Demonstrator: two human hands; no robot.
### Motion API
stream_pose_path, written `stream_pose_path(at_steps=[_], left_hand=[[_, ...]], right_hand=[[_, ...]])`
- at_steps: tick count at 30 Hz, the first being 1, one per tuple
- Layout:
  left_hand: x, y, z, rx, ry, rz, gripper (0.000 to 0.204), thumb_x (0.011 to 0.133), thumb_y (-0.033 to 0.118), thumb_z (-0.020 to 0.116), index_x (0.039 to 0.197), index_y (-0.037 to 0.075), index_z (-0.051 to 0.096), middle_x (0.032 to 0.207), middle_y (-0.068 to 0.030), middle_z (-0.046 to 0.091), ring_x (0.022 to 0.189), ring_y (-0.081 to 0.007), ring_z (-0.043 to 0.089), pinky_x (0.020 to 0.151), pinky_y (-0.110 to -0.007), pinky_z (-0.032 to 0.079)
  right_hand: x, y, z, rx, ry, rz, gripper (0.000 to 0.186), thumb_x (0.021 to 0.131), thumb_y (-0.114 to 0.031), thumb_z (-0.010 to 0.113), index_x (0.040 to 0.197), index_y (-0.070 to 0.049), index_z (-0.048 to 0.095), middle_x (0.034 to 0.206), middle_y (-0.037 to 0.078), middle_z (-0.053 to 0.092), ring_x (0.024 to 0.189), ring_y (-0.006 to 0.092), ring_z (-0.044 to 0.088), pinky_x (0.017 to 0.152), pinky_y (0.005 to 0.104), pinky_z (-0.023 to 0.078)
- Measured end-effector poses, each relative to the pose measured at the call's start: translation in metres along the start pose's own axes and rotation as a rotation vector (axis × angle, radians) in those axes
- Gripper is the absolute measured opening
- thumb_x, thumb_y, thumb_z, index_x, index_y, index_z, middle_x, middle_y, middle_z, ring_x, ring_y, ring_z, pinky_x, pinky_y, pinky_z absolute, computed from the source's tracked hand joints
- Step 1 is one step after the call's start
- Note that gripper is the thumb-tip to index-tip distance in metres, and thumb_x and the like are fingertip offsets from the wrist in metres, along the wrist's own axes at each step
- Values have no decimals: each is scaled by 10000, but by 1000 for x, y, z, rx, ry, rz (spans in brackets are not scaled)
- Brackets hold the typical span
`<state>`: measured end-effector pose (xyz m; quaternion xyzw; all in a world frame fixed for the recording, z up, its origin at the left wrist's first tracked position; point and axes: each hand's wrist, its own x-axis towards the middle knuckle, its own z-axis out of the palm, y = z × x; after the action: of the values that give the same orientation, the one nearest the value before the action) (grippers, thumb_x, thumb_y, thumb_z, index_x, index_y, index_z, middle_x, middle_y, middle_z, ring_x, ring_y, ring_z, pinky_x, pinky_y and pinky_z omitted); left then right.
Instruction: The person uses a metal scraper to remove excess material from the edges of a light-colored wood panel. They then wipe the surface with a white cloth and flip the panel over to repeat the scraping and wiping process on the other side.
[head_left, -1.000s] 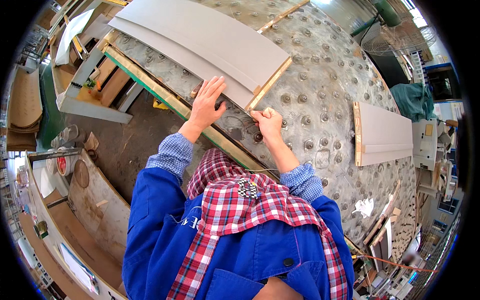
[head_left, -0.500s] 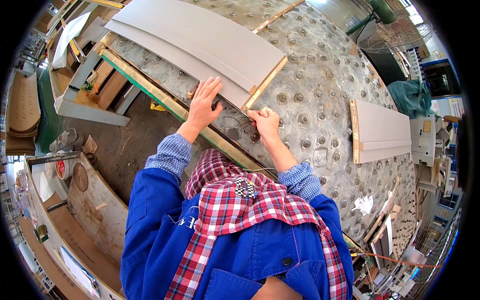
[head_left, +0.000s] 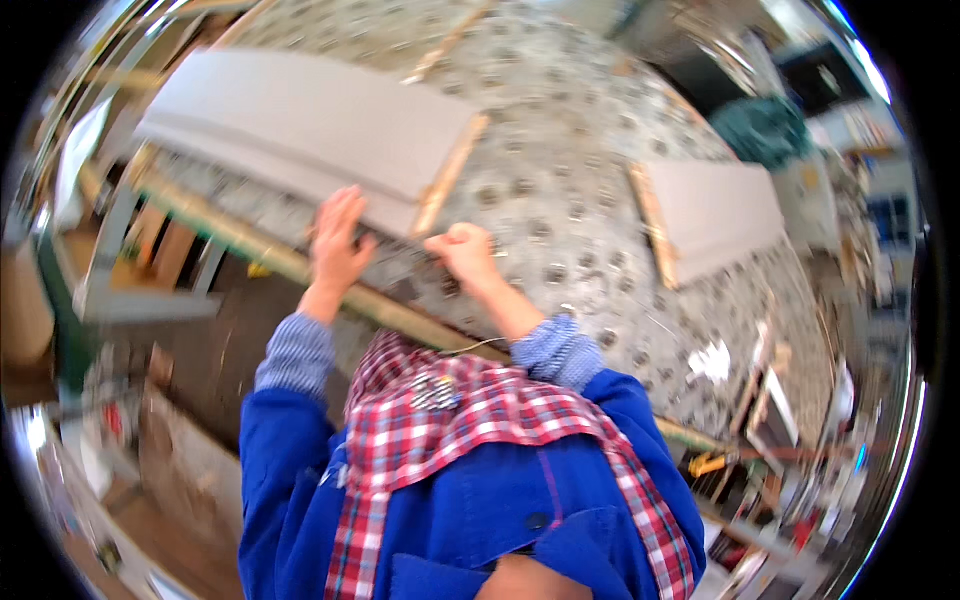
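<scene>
I should steady the larger grey panel near four o'clock: left hand open, right hand curled (its grip, I cannot tell).

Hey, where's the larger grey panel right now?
Head view, upper left: the larger grey panel lies on the studded table, left hand at its near edge, right hand by its near corner.

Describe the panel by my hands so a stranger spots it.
Find the big table dotted with round knobs. At its left, by your left hand and right hand, lies a grey panel, longer-looking than the similar board at right.
</scene>
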<state>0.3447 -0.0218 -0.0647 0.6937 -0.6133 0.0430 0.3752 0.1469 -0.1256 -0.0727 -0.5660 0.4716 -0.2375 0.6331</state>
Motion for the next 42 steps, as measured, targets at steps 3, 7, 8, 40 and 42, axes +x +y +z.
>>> stream_pose_path(at_steps=[3,7,8,40,42], left_hand=[[2,0,-7,26,-11,28,580,711,41,610,1280,26,503,1399,-124,451,1326,-327,374,1112,-462,274],[9,2,-9,64,-122,25,593,755,75,609,1326,34,454,1436,-124,404,1357,-330,328,1123,-470,254],[9,2,-10,77,-139,13,593,764,85,611,1332,36,446,1444,-124,394,1361,-330,321,1124,-472,251],[145,459,341,-23,-615,415,705,705,465,730,1240,55,524,1191,-261,474,1117,-381,462,952,-477,371],[146,458,322,-56,-609,442,618,688,417,744,1161,57,574,1040,-205,545,1018,-345,511,873,-458,420]], right_hand=[[-12,-23,-21,-15,-5,9,279,708,-26,735,615,-75,477,601,35,586,544,92,550,480,288,449],[-27,0,-88,34,137,-144,253,730,-45,740,663,-71,498,653,30,602,573,90,563,491,273,456],[-38,-4,-109,122,158,-105,239,740,-58,745,687,-70,513,670,20,601,573,87,558,499,260,458],[-366,100,-394,612,1267,-62,200,876,-94,654,1069,-64,609,798,-38,575,667,55,518,555,213,400],[-369,103,-396,469,1264,-15,187,866,-101,664,1041,-57,617,764,-40,559,625,38,480,515,189,347]])
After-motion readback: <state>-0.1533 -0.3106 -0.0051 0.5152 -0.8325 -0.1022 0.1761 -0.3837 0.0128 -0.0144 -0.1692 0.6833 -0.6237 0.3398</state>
